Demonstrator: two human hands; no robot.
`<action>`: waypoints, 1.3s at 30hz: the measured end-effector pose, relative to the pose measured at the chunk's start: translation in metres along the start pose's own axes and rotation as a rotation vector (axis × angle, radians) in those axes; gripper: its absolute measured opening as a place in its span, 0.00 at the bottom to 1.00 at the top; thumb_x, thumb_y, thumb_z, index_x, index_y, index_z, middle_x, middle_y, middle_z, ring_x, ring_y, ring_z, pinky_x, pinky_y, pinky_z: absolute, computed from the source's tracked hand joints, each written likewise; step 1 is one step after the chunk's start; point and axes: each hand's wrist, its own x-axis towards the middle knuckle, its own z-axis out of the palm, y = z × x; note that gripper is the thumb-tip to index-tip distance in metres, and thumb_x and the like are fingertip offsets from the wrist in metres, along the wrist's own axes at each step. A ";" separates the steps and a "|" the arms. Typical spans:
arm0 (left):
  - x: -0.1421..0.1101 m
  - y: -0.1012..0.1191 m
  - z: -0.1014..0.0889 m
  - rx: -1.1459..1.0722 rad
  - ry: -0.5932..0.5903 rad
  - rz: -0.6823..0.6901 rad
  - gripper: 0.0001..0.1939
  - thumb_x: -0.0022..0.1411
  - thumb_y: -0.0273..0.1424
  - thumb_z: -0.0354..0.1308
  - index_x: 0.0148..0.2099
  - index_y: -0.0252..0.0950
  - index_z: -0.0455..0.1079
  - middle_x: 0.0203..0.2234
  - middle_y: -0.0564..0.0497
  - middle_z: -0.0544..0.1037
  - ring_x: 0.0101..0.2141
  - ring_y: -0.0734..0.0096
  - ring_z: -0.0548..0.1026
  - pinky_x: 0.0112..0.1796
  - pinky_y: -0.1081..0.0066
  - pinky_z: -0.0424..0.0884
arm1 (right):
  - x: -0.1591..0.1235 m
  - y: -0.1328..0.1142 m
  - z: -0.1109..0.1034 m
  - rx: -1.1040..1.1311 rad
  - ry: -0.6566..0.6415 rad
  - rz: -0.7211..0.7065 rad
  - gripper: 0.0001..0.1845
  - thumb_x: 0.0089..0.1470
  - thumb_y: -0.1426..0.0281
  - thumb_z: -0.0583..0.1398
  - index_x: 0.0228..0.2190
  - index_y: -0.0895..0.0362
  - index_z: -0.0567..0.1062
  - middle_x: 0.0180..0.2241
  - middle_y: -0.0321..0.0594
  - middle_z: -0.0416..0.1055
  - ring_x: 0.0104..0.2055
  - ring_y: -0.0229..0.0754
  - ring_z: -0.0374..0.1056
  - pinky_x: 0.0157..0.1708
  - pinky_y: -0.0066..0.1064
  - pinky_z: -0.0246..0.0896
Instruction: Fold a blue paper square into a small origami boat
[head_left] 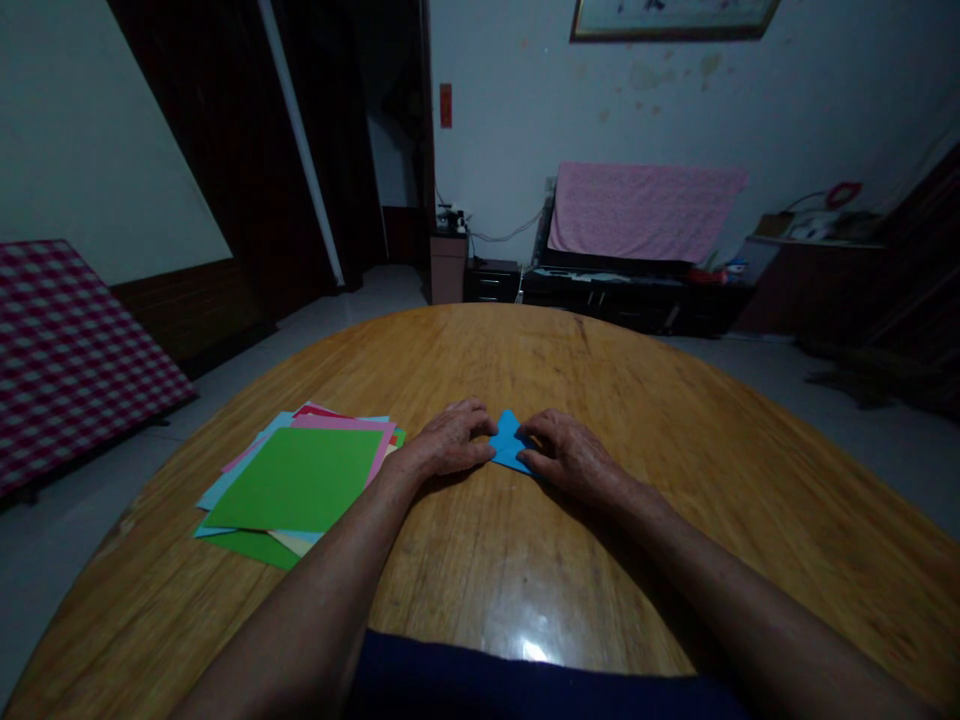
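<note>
Blue paper (510, 443) lies pinned to the table (750, 470) under our left hand (448, 440) and right hand (570, 456), fingertips (523, 460) grasping its edges evenly; loose paper stack (296, 482) sits at ten o'clock.

Glossy varnished wood tabletop (570, 370), matt origami paper sheets (292, 480), matt folded blue paper (506, 445), soft pink cloth (637, 210)

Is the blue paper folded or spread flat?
Folded: the blue paper is much smaller than the stacked coloured sheets and tapers to a point, between the left hand and right hand.
</note>
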 end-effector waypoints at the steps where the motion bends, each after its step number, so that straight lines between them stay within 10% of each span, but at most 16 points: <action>1: 0.001 -0.001 0.001 -0.002 0.004 0.006 0.16 0.58 0.36 0.54 0.48 0.40 0.69 0.52 0.47 0.66 0.54 0.57 0.63 0.53 0.60 0.59 | 0.000 0.000 0.000 0.012 0.000 -0.022 0.10 0.51 0.72 0.60 0.37 0.56 0.74 0.36 0.42 0.70 0.39 0.43 0.64 0.39 0.34 0.58; 39: 0.004 -0.009 0.001 -0.101 0.000 0.072 0.14 0.61 0.37 0.51 0.44 0.38 0.74 0.46 0.47 0.69 0.48 0.61 0.67 0.48 0.64 0.63 | 0.002 -0.023 0.015 -0.078 -0.033 -0.165 0.14 0.59 0.73 0.50 0.28 0.57 0.73 0.31 0.41 0.66 0.31 0.38 0.61 0.32 0.30 0.55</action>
